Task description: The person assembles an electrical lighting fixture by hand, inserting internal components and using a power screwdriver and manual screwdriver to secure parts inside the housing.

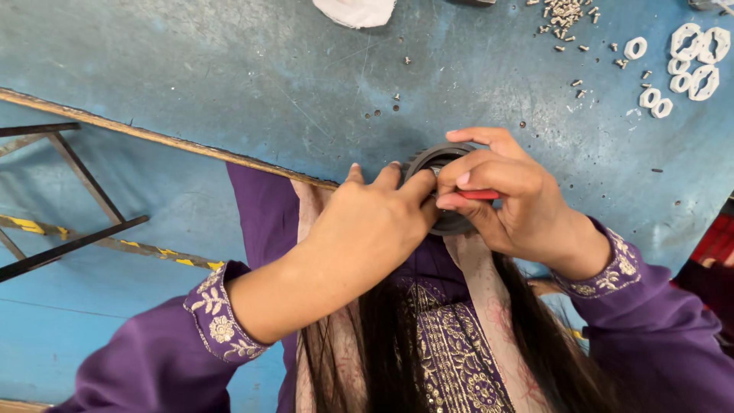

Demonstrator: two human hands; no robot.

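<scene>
The left hand (367, 229) clasps a round dark-grey toothed plastic ring (442, 191) at its nine o'clock edge. The right hand (512, 199), at three o'clock, pinches a slim red tool (480, 195).

dark gray toothed ring (443, 187) w/ red-handled tool (480, 195), at table edge

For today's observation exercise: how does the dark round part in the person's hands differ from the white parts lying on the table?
The dark toothed ring is grey-black; the white plastic pieces are white. The ring is single, larger, and gripped by the left hand and right hand; the pieces are smaller, several, lying untouched. Both have open centres and sit over the blue table.
</scene>
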